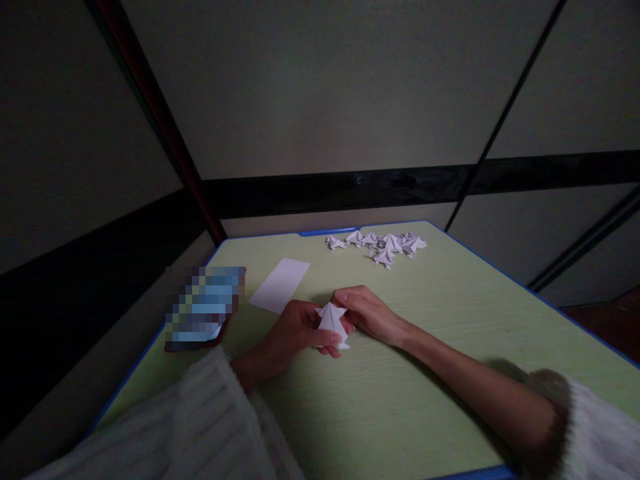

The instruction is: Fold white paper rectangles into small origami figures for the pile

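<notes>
A white folded paper figure [331, 319], pointed at the top with small flaps at its sides and base, is held just above the table between both hands. My left hand [300, 327] grips its left side and lower part, with the thumb lying across the front. My right hand [367, 313] has its fingers closed at the upper right flap. Part of the figure's back and lower edge is hidden by the fingers. Left of the hands, a flat white sheet of paper [281, 283] lies on the table.
The pale green table [425, 413] has a blue edge and stands against panelled walls. Several similar folded paper figures [393, 243] are clustered at its far side. A blurred-out device with a dark red rim [207, 308] lies at the left edge.
</notes>
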`<action>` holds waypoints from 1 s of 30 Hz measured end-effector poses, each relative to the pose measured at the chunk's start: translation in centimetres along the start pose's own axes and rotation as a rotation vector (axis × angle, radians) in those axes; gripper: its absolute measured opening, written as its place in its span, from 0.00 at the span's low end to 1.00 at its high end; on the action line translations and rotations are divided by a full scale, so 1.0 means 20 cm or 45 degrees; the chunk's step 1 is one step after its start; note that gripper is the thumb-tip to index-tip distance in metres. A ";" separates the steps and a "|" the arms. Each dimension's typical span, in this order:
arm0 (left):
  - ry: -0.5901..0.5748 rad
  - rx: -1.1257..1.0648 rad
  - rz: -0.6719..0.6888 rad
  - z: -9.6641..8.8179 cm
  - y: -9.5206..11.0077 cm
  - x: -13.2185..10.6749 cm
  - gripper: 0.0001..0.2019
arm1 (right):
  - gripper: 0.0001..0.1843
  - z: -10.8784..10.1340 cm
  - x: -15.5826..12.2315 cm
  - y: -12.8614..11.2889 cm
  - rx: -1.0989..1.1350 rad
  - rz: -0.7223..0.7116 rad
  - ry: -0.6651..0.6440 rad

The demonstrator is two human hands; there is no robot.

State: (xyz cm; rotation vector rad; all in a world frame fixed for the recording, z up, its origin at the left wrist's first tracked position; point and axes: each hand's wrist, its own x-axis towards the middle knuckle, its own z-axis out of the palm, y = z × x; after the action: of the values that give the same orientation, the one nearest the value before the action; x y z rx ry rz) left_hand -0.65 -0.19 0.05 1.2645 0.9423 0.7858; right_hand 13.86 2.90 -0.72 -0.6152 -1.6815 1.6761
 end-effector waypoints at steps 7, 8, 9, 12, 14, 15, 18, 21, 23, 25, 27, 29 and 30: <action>0.079 -0.033 0.000 -0.01 -0.01 0.01 0.04 | 0.14 0.04 -0.03 -0.03 -0.114 -0.048 -0.102; 0.086 -0.044 0.006 -0.01 -0.01 0.01 0.04 | 0.13 0.04 -0.03 -0.03 -0.108 -0.061 -0.092; 0.091 -0.060 0.018 -0.01 -0.02 0.01 0.04 | 0.13 0.05 -0.03 -0.03 -0.105 -0.072 -0.067; 0.111 -0.120 0.044 -0.01 -0.02 0.01 0.04 | 0.12 0.04 -0.02 -0.03 -0.140 -0.082 -0.004; 0.140 -0.151 0.040 -0.01 -0.02 0.02 0.05 | 0.13 0.03 -0.02 -0.03 -0.153 -0.080 -0.042; 0.160 -0.159 0.033 -0.01 -0.02 0.02 0.05 | 0.13 0.02 -0.02 -0.03 -0.164 -0.085 -0.065; 0.222 -0.174 0.029 -0.01 -0.02 0.02 0.06 | 0.13 0.01 -0.02 -0.02 -0.278 -0.100 -0.061; 0.307 -0.188 0.039 0.00 -0.02 0.02 0.07 | 0.12 0.00 -0.02 -0.02 -0.471 -0.105 0.038; 0.355 -0.196 0.046 0.00 -0.02 0.02 0.07 | 0.13 0.00 -0.01 -0.02 -0.587 -0.124 0.003; 0.376 -0.207 0.059 0.00 -0.02 0.02 0.06 | 0.13 0.02 -0.01 -0.03 -0.667 -0.146 -0.018; 0.371 -0.220 0.070 0.01 -0.01 0.02 0.06 | 0.13 0.04 -0.01 -0.03 -0.711 -0.165 0.050; 0.361 -0.230 0.079 0.01 -0.01 0.02 0.07 | 0.12 0.06 -0.02 -0.02 -0.715 -0.178 0.156; 0.360 -0.233 0.085 0.01 -0.01 0.02 0.07 | 0.12 0.06 -0.01 -0.02 -0.690 -0.185 0.195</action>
State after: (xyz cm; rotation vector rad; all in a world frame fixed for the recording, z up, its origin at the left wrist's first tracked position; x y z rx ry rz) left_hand -0.24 -0.01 -0.19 1.0465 1.0312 1.0990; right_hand 13.13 1.80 -0.34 -0.8235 -2.0196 1.0383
